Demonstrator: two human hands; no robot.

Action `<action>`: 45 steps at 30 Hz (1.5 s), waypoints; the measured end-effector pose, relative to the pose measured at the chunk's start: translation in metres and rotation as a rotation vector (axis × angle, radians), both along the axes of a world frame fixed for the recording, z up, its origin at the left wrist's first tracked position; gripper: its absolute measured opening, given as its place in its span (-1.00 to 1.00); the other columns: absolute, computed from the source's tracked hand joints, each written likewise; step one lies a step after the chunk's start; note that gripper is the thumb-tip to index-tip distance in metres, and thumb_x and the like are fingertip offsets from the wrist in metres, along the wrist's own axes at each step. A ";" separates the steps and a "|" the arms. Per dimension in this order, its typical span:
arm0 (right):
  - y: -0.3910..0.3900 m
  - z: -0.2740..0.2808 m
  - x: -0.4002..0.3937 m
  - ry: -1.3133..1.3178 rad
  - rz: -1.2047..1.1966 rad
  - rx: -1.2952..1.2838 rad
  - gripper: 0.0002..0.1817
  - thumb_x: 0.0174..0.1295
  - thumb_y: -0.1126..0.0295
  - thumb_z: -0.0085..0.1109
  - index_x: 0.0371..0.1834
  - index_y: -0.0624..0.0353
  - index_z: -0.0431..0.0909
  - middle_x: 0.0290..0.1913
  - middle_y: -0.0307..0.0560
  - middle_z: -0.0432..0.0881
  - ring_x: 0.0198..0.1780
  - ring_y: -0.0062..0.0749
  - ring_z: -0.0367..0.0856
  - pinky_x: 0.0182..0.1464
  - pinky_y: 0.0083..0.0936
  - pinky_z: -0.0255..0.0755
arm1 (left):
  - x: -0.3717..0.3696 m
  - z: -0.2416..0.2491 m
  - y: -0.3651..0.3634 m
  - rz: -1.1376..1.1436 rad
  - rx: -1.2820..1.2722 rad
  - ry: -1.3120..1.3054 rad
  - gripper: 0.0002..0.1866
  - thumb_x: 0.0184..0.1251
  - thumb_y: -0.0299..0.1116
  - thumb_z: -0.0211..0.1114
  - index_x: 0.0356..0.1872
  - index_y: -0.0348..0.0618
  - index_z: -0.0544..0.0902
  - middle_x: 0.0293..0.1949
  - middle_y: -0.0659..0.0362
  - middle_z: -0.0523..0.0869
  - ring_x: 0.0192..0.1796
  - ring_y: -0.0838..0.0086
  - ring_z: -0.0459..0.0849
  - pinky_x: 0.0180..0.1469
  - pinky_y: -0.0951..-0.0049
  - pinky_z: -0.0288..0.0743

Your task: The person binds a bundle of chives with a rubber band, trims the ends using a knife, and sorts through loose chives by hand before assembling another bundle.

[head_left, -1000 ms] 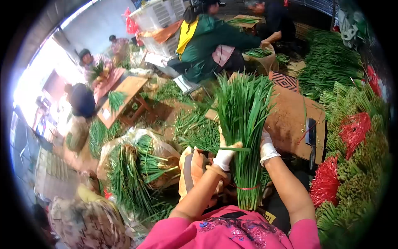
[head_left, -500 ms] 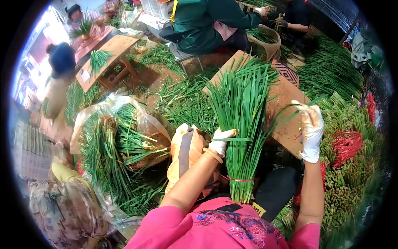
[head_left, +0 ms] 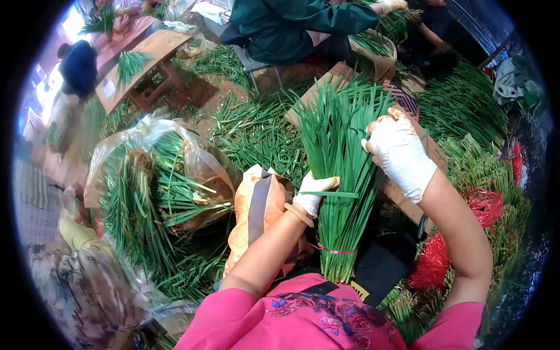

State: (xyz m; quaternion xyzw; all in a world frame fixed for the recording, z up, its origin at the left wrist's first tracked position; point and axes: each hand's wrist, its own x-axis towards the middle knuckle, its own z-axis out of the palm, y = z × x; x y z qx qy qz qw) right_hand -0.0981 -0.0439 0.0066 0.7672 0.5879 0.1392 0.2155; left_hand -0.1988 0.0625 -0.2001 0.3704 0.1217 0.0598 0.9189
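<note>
A tall bundle of green chives (head_left: pixel 341 175) stands upright against my lap, its leaf tips pointing away from me. A thin red tie (head_left: pixel 338 251) circles it near the cut stems. My left hand (head_left: pixel 314 189), in a white glove with stained fingertips, grips the bundle's left side around mid-height; its fingers behind the leaves are hidden. One loose leaf lies crosswise beside that thumb. My right hand (head_left: pixel 398 149), also gloved, is at the upper right edge of the bundle, fingers bent and closed against the leaves. Its exact hold is partly hidden.
A plastic bag of loose chives (head_left: pixel 140 192) lies left. A wooden board (head_left: pixel 402 201) is behind the bundle. At right are stacked chive bundles (head_left: pixel 472 169) and red ties (head_left: pixel 430 262). Co-workers sit ahead, one in a green jacket (head_left: pixel 280 29), near a low wooden table (head_left: pixel 146 55).
My right hand has moved left from beside the bundle, where it held a leaf pulled outward, to the bundle's upper right edge. My left hand keeps its hold. The view has shifted slightly.
</note>
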 end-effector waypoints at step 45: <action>-0.075 -0.084 -0.070 1.520 -0.903 1.083 -0.90 0.20 0.51 0.23 -0.33 0.36 0.59 -0.40 -0.10 0.65 -0.46 -0.61 0.57 -0.38 -0.70 0.46 | -0.009 -0.005 0.002 0.002 -0.178 0.077 -0.63 0.09 -0.57 0.38 -0.04 -0.29 0.56 -0.22 0.14 0.70 -0.29 0.45 0.68 -0.21 0.44 0.62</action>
